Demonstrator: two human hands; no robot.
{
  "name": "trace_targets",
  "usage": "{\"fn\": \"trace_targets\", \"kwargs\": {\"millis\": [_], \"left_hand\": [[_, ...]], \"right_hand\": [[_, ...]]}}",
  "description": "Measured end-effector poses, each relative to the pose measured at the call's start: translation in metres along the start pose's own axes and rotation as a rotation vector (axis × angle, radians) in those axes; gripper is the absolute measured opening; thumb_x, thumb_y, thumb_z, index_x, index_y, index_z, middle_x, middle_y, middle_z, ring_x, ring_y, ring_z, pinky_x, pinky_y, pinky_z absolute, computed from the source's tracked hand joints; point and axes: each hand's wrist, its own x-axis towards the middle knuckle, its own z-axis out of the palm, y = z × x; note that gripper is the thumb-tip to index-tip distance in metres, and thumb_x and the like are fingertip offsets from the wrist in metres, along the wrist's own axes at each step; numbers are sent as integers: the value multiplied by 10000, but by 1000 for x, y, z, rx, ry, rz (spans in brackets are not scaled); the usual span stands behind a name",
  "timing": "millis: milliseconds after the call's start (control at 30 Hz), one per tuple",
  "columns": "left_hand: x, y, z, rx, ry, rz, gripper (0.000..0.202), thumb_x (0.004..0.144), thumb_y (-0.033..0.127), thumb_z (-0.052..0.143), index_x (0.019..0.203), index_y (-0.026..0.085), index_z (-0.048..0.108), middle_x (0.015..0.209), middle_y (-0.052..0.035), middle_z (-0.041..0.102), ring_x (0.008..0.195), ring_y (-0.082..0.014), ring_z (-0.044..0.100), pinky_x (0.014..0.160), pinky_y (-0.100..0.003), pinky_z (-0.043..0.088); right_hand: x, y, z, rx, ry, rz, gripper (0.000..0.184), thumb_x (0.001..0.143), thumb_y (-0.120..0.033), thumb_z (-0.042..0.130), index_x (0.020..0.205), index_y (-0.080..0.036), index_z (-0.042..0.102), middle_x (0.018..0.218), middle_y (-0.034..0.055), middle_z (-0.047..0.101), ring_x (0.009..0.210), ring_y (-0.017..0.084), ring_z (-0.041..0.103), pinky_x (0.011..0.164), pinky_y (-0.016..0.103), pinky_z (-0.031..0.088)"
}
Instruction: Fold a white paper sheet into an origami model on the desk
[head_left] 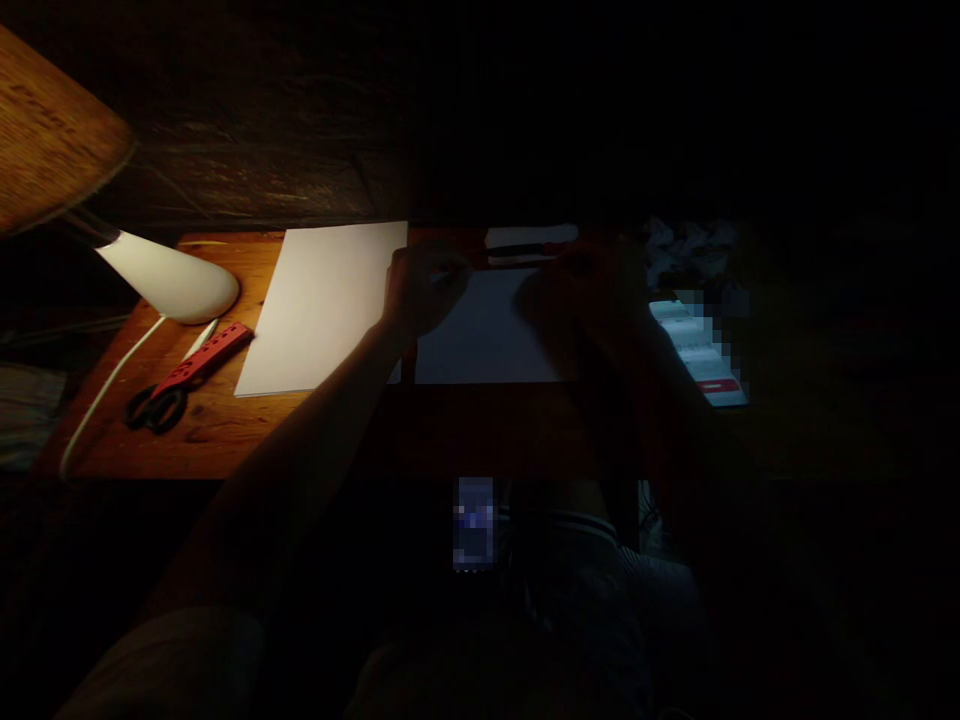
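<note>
My left hand point(422, 290) rests with curled fingers at the top edge of a white paper sheet point(480, 335). My right hand point(589, 290) sits in deep shadow at the sheet's upper right, over or beside it. Just beyond the sheet, a dark slender object point(521, 250) lies on a white piece point(529, 236), close to both hands. Whether either hand holds anything is hidden by the dimness. A second, larger white sheet point(322, 305) lies to the left of my left hand, apart from it.
Red-and-black scissors point(180, 376) lie on the wooden table point(217, 440) beside a white lamp point(169, 280) with its cord. Crumpled cloth point(690, 250) and a printed booklet point(701, 350) sit right. A lit phone point(474, 522) shows below the table edge.
</note>
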Motion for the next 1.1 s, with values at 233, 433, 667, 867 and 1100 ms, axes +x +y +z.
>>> {"fn": "trace_targets", "kwargs": {"millis": [233,433,667,867,1100], "left_hand": [[1,-2,-1,-64,-1,-8,25,813,210,717,799,189,720,839,-42,753,831,-180,678,841,-301,531],[2,-4,-2,-76,27,-15,20,804,175,728,789,187,723,819,-45,744,811,-176,673,811,-296,532],[4,-2,-4,-55,52,-22,30,794,171,726,768,186,730,780,-23,749,761,-157,661,767,-282,530],[7,-8,-8,-74,106,-120,41,798,206,716,767,182,725,731,-23,720,713,-149,623,690,-278,496],[9,-10,-10,-268,154,-238,142,742,337,738,723,196,729,665,-8,681,663,-151,591,614,-279,446]], "right_hand": [[4,10,-6,-3,41,47,171,869,-269,710,989,-205,813,983,98,788,907,268,707,857,411,537],[7,22,-1,52,100,43,125,847,-265,711,914,-216,804,923,69,788,856,243,705,837,392,558],[4,12,-6,81,150,121,101,826,-240,715,877,-200,793,888,79,791,851,259,721,864,412,556],[6,14,-12,63,216,192,164,831,-266,675,909,-198,802,888,107,799,859,277,721,821,409,560],[5,14,-13,121,278,195,162,797,-270,645,861,-207,780,847,86,782,806,255,704,782,391,549]]}}
